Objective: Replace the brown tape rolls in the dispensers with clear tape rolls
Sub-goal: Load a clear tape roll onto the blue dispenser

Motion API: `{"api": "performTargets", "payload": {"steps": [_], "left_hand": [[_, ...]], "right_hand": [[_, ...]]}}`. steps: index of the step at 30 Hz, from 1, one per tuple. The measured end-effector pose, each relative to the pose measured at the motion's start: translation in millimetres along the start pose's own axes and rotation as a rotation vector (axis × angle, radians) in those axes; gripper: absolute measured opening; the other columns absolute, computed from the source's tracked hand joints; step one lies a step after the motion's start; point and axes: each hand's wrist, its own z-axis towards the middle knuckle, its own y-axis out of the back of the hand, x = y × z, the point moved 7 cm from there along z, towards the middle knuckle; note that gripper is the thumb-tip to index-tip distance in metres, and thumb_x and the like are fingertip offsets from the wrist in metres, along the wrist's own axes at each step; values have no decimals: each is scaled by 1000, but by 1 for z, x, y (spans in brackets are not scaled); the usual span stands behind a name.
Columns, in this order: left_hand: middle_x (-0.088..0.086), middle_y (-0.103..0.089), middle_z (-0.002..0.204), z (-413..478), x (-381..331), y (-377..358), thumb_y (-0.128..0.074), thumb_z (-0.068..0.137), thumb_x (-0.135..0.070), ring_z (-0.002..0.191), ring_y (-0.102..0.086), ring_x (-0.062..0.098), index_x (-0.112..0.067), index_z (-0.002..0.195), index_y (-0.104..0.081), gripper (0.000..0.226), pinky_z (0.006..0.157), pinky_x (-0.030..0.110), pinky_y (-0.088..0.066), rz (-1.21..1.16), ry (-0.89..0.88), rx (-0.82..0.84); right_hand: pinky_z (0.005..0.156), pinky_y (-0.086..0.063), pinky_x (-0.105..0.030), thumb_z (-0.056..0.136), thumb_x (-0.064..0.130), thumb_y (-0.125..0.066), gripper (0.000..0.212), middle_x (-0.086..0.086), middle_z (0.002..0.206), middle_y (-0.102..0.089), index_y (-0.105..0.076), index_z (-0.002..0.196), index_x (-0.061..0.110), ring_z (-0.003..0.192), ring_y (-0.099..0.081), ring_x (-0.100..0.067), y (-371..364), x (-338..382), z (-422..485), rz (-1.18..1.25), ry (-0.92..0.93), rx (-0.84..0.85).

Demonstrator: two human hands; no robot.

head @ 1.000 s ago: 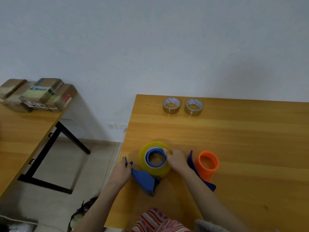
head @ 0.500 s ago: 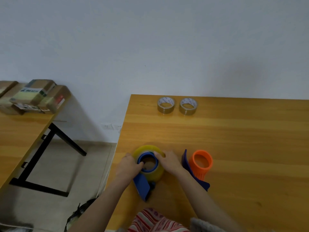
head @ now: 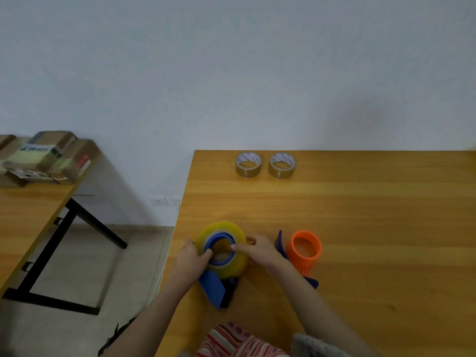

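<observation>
A yellowish clear tape roll [head: 233,269] sits around the blue hub of a blue dispenser [head: 215,287] near the table's front left corner. My left hand [head: 192,258] grips the roll's left side, thumb on the hub rim. Opposite it, my right hand [head: 257,249] holds the roll's right side with fingertips on the hub. Just to the right stands a second dispenser with a bare orange hub [head: 305,249] and a blue frame. Two brown tape rolls [head: 248,164] [head: 282,164] lie flat near the table's far edge.
The wooden table [head: 360,215] ends at its left edge close to my left hand, with floor below. A second table [head: 28,215] at the left carries several taped cardboard boxes [head: 49,155]. A white wall rises behind.
My left hand left the dispenser's blue frame and came up onto the clear roll's left side. Both hands now hold the roll on the hub. The view shifted slightly.
</observation>
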Motion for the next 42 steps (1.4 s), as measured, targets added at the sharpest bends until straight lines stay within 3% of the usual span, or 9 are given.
{"api": "performTargets", "payload": {"steps": [6,13,16,18,21,25,32,39,42], "left_hand": [[2,-37,61,12,-16,2,-58,88,-21,52,-36,13,-2,90,-39,27,45,25,-26,-400,2,-69],[2,-39,61,13,-10,2,-61,86,-24,53,-39,14,-17,65,-33,36,45,26,-25,-223,-35,-47],[10,-56,74,8,-3,3,-60,87,-23,71,-56,28,-5,84,-52,20,55,33,-41,-277,-19,-3],[13,-65,105,8,5,4,-60,85,-28,98,-60,34,-2,113,-56,39,78,43,-51,-354,-14,21],[12,-64,116,-1,4,12,-55,71,-33,102,-60,28,-11,113,-59,48,91,49,-49,-484,-48,55],[13,-58,128,-10,-3,11,-47,89,-11,117,-53,30,-9,128,-52,39,96,43,-45,-394,-99,127],[13,-58,127,-13,3,7,-44,92,-7,115,-54,29,-8,129,-48,37,88,37,-47,-431,-77,156],[14,-53,125,-9,21,35,-40,91,-1,116,-52,27,-4,126,-48,36,97,39,-47,-557,33,-1],[15,-55,119,-3,1,55,-39,91,0,103,-55,22,-1,120,-52,32,94,37,-47,-633,4,-93]], "right_hand": [[89,-50,-32,72,43,-74,65,5,121,-57,-49,127,20,113,-55,-15,15,52,-19,52,238,-76],[82,-53,-26,66,54,-75,66,14,107,-61,-53,120,24,100,-58,-6,6,52,-29,-55,295,-118],[73,-43,-14,72,42,-77,66,16,105,-55,-48,128,24,95,-53,-3,-5,61,-35,-73,323,-38],[71,-41,-16,71,39,-79,74,8,109,-55,-43,134,22,96,-52,-7,-15,62,-35,-108,333,4],[69,-41,-17,71,36,-79,79,-3,120,-59,-40,138,20,97,-52,-12,-32,61,-34,-112,316,74],[78,-42,-21,74,37,-76,74,-6,125,-60,-44,137,15,106,-55,-14,-26,64,-35,-98,287,12],[68,-44,-12,83,36,-68,47,-1,114,-63,-57,121,13,96,-55,-10,-37,57,-48,-101,290,33],[92,-51,-33,81,41,-68,55,-1,121,-61,-54,126,13,108,-58,-15,-28,52,-48,-115,220,33],[84,-53,-30,80,42,-67,57,-1,117,-62,-54,127,13,103,-60,-15,-22,51,-52,-101,191,28]]}}
